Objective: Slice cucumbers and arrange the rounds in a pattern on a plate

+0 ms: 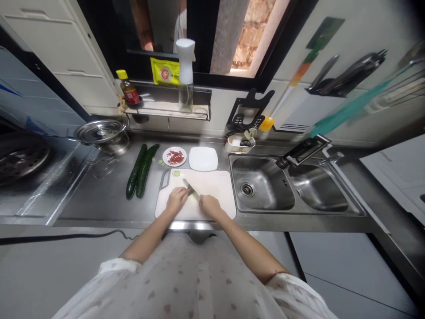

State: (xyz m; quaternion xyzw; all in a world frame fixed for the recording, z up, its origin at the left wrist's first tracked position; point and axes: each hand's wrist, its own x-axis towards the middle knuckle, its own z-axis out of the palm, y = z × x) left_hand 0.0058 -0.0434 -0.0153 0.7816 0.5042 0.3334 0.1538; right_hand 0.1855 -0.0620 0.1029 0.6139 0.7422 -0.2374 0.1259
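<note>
White round plate (165, 157): red pieces (175, 157) | right hand (209, 206): wrapped round knife (192, 188) | left hand (177, 199): curled, cannot tell hold

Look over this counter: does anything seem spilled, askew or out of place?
Some small pale-green pieces lie loose on the steel counter, between the cucumbers and the plate of red bits. They look slightly out of place, being off both that plate and the cutting board.
</note>
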